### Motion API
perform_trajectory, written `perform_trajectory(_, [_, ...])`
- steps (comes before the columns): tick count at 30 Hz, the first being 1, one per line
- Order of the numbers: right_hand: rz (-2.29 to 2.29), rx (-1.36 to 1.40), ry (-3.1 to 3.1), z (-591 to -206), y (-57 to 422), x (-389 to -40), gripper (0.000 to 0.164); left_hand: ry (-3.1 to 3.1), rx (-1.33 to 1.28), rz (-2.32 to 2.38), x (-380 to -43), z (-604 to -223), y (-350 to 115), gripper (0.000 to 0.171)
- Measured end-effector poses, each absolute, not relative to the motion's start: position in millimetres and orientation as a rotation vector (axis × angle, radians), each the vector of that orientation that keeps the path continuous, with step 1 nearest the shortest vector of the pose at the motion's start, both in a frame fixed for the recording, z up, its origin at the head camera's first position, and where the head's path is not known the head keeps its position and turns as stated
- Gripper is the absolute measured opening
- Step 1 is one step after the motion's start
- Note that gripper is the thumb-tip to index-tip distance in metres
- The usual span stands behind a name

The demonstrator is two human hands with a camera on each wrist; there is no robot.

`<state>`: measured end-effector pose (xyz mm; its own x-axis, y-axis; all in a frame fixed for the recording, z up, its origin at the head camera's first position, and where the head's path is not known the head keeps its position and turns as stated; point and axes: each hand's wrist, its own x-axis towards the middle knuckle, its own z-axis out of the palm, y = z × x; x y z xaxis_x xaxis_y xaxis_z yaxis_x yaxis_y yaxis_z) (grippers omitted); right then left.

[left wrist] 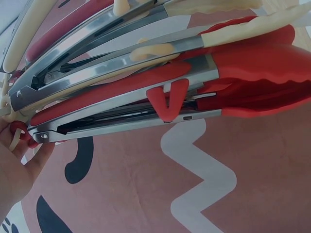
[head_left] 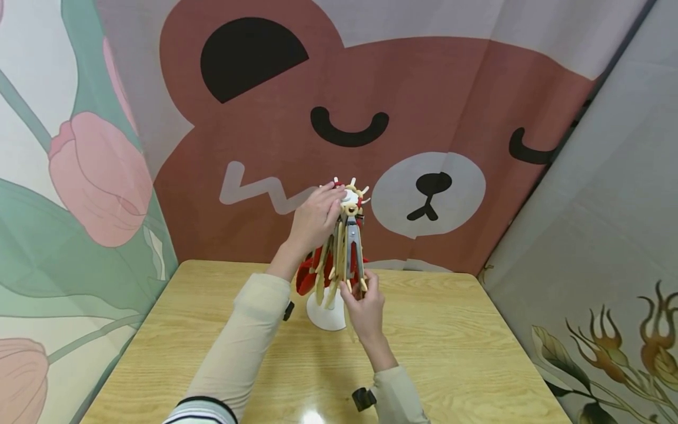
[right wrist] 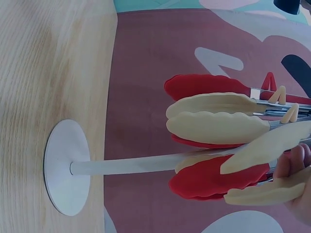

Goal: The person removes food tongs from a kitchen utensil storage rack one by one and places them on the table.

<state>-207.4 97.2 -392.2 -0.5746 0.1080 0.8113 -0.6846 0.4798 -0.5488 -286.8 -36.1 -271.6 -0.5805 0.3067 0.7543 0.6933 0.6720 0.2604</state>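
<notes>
Several kitchen tongs with red or cream tips hang from a white stand (right wrist: pixel 141 165) with short cream hooks round its top. My left hand (head_left: pixel 318 215) grips the stand's top, thumb on the near side; in the left wrist view its fingers lie by the loop of a pair of red tongs (left wrist: pixel 112 97). Low on the near side, my right hand (head_left: pixel 365 306) holds a pair of cream tongs (head_left: pixel 352 247) by its lower end. From the right wrist, curled fingers (right wrist: pixel 290 162) show between its two cream heads (right wrist: pixel 267 148).
The stand's round white base (head_left: pixel 323 315) rests toward the back of a wooden table (head_left: pixel 450 341). Close behind hangs a curtain with a bear print (head_left: pixel 424 106). Other red tongs (right wrist: pixel 209 87) hang round the far side of the stand.
</notes>
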Motion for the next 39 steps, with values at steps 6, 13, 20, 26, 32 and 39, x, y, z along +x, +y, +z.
perform_trajectory(6, [1.205,0.479,-1.886,-380,94,-198,0.034,-2.175,-0.774,-0.718,-286,-272,-37,0.035])
perform_trajectory(13, [1.193,0.467,-1.882,-375,93,-197,0.034,-2.180,-0.774,-0.711,-286,-272,-38,0.036])
perform_trajectory(20, [1.176,0.474,-1.866,-375,93,-196,0.035,-2.196,-0.769,-0.717,-285,-272,-38,0.036])
perform_trajectory(26, [1.182,0.480,-1.864,-374,95,-194,0.034,-2.200,-0.771,-0.713,-285,-270,-38,0.036])
perform_trajectory(32, [1.169,0.500,-1.849,-374,96,-193,0.033,-2.195,-0.772,-0.713,-285,-271,-38,0.036])
perform_trajectory(39, [1.159,0.503,-1.837,-375,97,-193,0.033,-2.182,-0.778,-0.720,-286,-271,-37,0.036])
